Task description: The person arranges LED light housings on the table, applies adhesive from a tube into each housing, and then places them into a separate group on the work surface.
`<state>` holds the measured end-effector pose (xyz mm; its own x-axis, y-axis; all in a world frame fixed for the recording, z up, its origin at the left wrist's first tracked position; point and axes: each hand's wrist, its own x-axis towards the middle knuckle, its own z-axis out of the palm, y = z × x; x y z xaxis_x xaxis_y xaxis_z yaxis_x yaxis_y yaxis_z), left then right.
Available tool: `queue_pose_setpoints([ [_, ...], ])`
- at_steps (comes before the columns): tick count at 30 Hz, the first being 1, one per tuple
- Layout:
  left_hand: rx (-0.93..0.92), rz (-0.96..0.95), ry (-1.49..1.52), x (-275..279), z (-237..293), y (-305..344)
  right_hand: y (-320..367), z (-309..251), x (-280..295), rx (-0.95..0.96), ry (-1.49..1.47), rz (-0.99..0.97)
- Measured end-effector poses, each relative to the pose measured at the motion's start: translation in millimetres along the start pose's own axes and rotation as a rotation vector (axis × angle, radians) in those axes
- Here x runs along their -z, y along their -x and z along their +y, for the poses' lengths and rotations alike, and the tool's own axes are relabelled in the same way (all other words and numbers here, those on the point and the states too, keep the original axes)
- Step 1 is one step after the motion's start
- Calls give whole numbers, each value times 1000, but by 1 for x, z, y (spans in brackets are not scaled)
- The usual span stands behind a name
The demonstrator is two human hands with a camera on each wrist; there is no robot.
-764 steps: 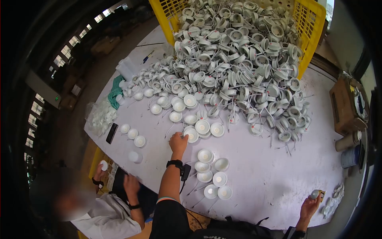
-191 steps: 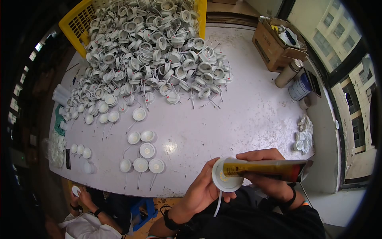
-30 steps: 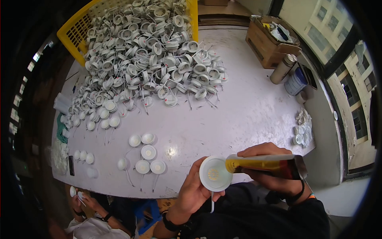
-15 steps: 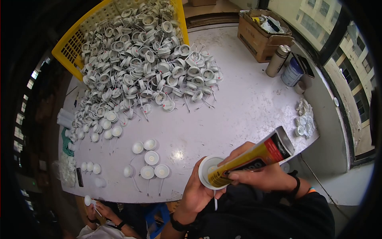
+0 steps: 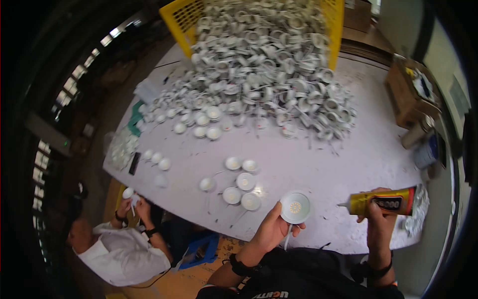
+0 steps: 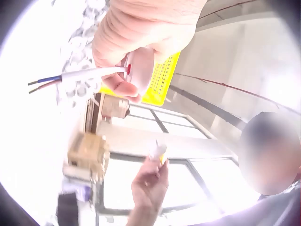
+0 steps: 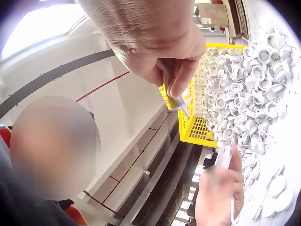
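Note:
My left hand [image 5: 273,230] holds a round white lamp housing [image 5: 295,207] near the table's front edge, its open face up with a yellow LED disc inside and a wire hanging below. In the left wrist view the fingers [image 6: 141,28] pinch the housing [image 6: 140,69], and its white wire [image 6: 70,75] ends in red and blue leads. My right hand [image 5: 379,219] grips a yellow glue tube [image 5: 384,202] lying level, nozzle pointing left, a short gap from the housing. The right wrist view shows the fingers around the tube [image 7: 173,100].
A large heap of white housings [image 5: 259,79] spills from a tipped yellow crate [image 5: 189,15] over the white table [image 5: 348,164]. Several finished housings [image 5: 238,185] lie in front. A cardboard box [image 5: 411,94] and cans stand right. Another person [image 5: 117,249] works at the lower left.
The glue tube has pulled out of the housing and away to the right, now level. The left hand still holds the housing. My head has turned left.

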<state>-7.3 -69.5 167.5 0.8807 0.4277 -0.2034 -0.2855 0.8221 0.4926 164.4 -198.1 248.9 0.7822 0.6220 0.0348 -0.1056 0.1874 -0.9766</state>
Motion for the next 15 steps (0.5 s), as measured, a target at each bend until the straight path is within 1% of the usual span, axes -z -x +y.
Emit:
queue_pose_setpoints([
  [1,-43,26,-11,16,12,4,-1,4,-1,-21,0,6],
  [3,-184,288,-286,51,41,13,-3,11,-3,-58,10,37],
  [5,-363,526,-462,95,70,23,-5,18,-5,-99,17,34],
  [6,-437,702,-537,125,83,30,-5,19,-7,-119,23,44],
  [7,-466,803,-588,145,101,38,-6,22,-9,-113,19,39],
  [8,-467,943,-650,175,115,47,-5,25,-12,-126,35,59],
  [9,-470,1028,-655,205,126,55,-5,28,-14,-139,51,81],
  [10,-475,1024,-658,232,134,61,-5,29,-17,-134,47,82],
  [12,-389,1247,-674,282,147,68,-6,31,-24,-168,56,105],
  [14,-358,1271,-630,330,151,69,-8,36,-34,-147,61,121],
  [15,-320,1301,-579,349,152,68,-8,35,-40,-150,60,171],
])
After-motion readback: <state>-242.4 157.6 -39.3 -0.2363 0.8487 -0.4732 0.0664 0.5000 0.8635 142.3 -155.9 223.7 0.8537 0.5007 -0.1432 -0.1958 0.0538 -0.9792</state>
